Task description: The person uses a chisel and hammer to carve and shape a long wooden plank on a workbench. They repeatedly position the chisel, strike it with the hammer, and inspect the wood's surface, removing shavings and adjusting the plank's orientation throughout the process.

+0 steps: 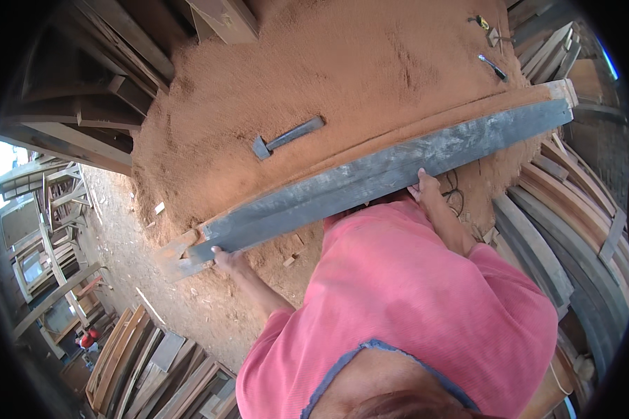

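A long grey weathered wooden board lies across in front of me, slanting up to the right. On its near edge, toward the left end, my left hand grips with the thumb on top and the fingers mostly hidden. My right hand holds the same edge right of the middle, thumb over the face, fingers partly hidden underneath. Just beyond the board runs a sawdust-covered wooden beam, close alongside it. A hammer with a dark head rests on the sawdust past the board.
Reddish sawdust covers the ground ahead. At the far right lie a dark-handled tool and a small yellow item. Stacked planks stand along the right, with more timber at lower left. A dark cord lies near my right arm.
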`<state>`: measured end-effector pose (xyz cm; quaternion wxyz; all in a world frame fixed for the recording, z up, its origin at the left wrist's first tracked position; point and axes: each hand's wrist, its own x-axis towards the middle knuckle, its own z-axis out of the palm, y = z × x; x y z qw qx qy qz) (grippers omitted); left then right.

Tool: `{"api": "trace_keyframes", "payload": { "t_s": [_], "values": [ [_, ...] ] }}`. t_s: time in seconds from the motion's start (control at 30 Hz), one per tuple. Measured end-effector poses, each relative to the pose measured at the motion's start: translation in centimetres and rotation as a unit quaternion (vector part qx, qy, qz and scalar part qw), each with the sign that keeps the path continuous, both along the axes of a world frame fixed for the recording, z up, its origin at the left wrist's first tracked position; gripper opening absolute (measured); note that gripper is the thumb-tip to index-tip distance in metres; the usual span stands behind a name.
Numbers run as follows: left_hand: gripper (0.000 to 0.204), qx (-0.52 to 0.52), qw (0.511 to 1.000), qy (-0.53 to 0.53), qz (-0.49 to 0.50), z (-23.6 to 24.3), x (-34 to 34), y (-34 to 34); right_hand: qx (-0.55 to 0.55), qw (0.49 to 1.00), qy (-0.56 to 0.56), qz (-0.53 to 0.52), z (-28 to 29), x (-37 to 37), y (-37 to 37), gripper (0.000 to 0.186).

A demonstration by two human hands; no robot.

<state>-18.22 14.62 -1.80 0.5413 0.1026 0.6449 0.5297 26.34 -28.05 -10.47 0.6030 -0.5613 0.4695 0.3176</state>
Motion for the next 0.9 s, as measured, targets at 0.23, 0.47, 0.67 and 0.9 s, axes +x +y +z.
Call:
{"api": "trace_keyframes", "payload": {
  "t_s": [0.23, 0.47, 0.67, 0.9],
  "values": [
    [0.056, -0.017, 0.994, -0.087, -0.06, -0.5, -3.4, -2.3, 0.048, 0.997, -0.044, 0.036, -0.2, -0.3, -3.2, 0.034],
    [0.057, -0.068, 0.994, -0.061, -0.052, -2.1, -2.5, -2.5, -0.029, 0.999, -0.036, -0.012, 1.4, -1.8, -0.2, 0.044],
    [0.059, -0.107, 0.986, -0.099, -0.082, -4.8, -3.2, -1.8, -0.015, 0.999, -0.041, -0.017, 0.3, -1.2, -0.8, 0.047],
    [0.059, -0.097, 0.987, -0.082, -0.098, -6.9, -4.0, -1.4, 0.087, 0.987, -0.112, -0.075, -4.2, -1.8, -1.2, 0.048]
  ]
}}
